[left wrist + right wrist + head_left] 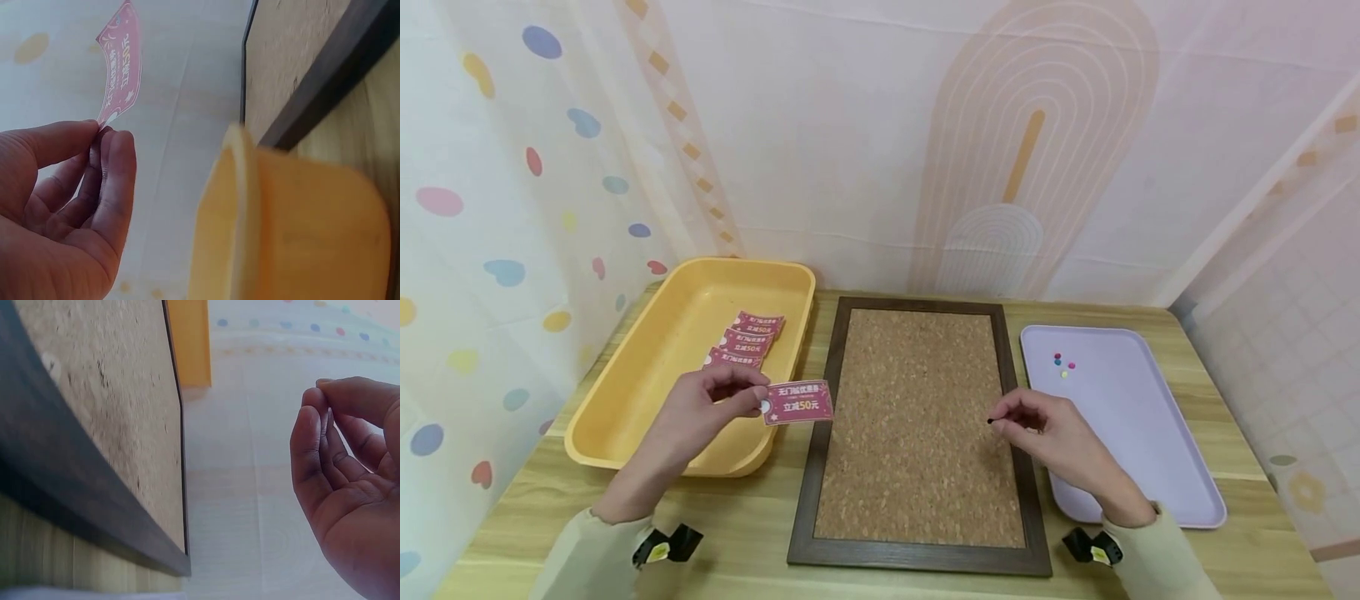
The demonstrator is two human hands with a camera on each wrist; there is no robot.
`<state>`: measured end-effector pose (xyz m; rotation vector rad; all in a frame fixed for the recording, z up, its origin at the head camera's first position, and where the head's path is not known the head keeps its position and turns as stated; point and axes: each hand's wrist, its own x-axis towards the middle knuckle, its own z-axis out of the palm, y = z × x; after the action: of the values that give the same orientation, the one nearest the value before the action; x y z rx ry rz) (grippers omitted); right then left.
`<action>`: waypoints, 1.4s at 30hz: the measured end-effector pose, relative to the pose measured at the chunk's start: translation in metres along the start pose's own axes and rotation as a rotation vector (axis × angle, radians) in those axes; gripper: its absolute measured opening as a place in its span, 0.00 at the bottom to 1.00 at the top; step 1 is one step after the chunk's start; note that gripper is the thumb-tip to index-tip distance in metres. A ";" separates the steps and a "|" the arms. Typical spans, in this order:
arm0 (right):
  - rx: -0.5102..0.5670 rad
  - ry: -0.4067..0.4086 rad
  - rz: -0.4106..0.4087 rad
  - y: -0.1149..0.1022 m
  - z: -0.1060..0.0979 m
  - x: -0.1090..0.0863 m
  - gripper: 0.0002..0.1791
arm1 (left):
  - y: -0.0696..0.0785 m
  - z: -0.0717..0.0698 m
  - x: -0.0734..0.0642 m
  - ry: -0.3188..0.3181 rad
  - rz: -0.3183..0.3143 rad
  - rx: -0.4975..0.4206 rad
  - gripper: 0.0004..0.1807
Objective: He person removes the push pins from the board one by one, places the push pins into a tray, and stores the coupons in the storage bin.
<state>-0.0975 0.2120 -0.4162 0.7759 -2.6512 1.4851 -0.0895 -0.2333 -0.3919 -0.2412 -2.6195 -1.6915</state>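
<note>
My left hand (pixel 758 403) pinches a pink coupon (pixel 798 402) by its left end and holds it above the gap between the yellow tray (pixel 625 392) and the cork board (pixel 917 417). In the left wrist view the coupon (pixel 120 69) stands up from thumb and forefinger of that hand (pixel 103 132). My right hand (pixel 1002 420) hovers over the board's right frame, its fingertips pinching a tiny dark pin (pixel 990 421). The right wrist view shows the right hand (pixel 322 403) with thumb and fingers pressed together, and the pin is hidden there.
Three more pink coupons (pixel 747 337) lie in the yellow tray. A lilac tray (pixel 1142 450) on the right holds a few coloured pins (pixel 1063 363). The dark-framed board lies flat mid-table. Patterned curtains close in the back and sides.
</note>
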 end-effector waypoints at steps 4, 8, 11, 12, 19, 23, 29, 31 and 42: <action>-0.002 0.030 0.000 0.003 -0.006 -0.003 0.04 | -0.007 -0.014 -0.002 0.034 0.025 0.045 0.11; -0.010 0.056 0.000 0.007 -0.011 -0.006 0.05 | -0.013 -0.028 -0.001 0.061 0.032 0.100 0.11; -0.017 0.079 0.004 0.010 -0.016 -0.007 0.05 | -0.019 -0.037 0.001 0.064 0.018 0.127 0.11; -0.020 0.086 0.006 0.011 -0.018 -0.008 0.05 | -0.022 -0.040 0.002 0.061 0.009 0.136 0.12; -0.041 0.124 0.038 0.015 -0.032 -0.012 0.04 | -0.036 -0.059 0.010 -0.010 -0.029 0.229 0.12; -0.053 0.133 0.051 0.018 -0.038 -0.014 0.04 | -0.040 -0.067 0.016 -0.045 -0.035 0.284 0.12; -0.068 0.137 0.056 0.023 -0.044 -0.014 0.04 | -0.053 -0.079 0.023 -0.119 -0.094 0.330 0.12; -0.081 0.136 0.056 0.025 -0.047 -0.013 0.04 | -0.059 -0.083 0.025 -0.145 -0.122 0.338 0.12; -0.177 0.075 0.109 0.042 -0.073 -0.007 0.02 | -0.079 -0.096 0.036 -0.221 -0.195 0.383 0.09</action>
<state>-0.1257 0.2919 -0.4111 0.5607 -2.7597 1.2500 -0.1428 -0.3479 -0.4199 -0.1760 -3.1532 -1.2236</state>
